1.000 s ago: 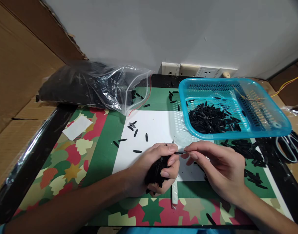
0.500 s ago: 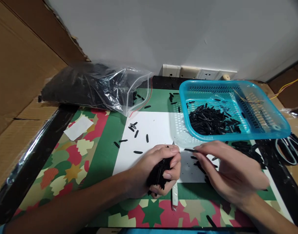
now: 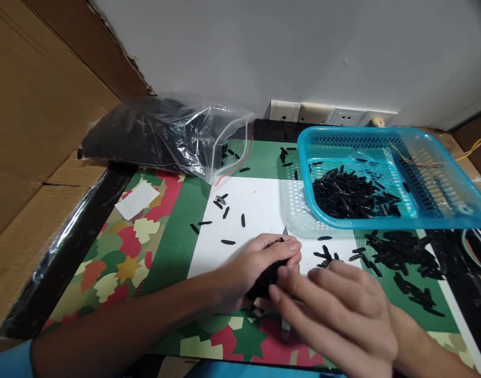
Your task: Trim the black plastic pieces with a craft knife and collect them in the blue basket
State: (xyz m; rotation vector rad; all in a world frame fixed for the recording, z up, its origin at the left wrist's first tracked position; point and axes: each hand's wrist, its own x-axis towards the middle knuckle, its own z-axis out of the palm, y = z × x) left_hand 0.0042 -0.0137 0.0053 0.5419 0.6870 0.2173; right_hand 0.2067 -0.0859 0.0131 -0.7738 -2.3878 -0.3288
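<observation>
My left hand (image 3: 270,262) is closed around a bunch of thin black slivers (image 3: 264,283). My right hand (image 3: 343,310) is smeared by motion and has its fingertips against that bunch. Its fingers are bent together; whatever lies between them is hidden. Beneath both hands a white sheet (image 3: 248,191) lies on green and patterned paper. A slim white-handled tool with a pointed metal tip (image 3: 285,231) is on it, mostly covered by my hands. Loose black slivers (image 3: 228,242) are scattered over the sheet, with a larger heap of black slivers (image 3: 406,252) beyond my right hand.
A blue plastic basket (image 3: 398,223) holding black slivers stands at the back right. Scissors (image 3: 474,252) lie beside it. A zip bag of black material (image 3: 154,136) rests at the back left, near a cardboard wall (image 3: 39,79) and a white paper piece (image 3: 137,200).
My right hand has moved left and down, from above the white sheet onto the bunch in my left hand. The sliver it pinched is out of sight. The view has shifted slightly.
</observation>
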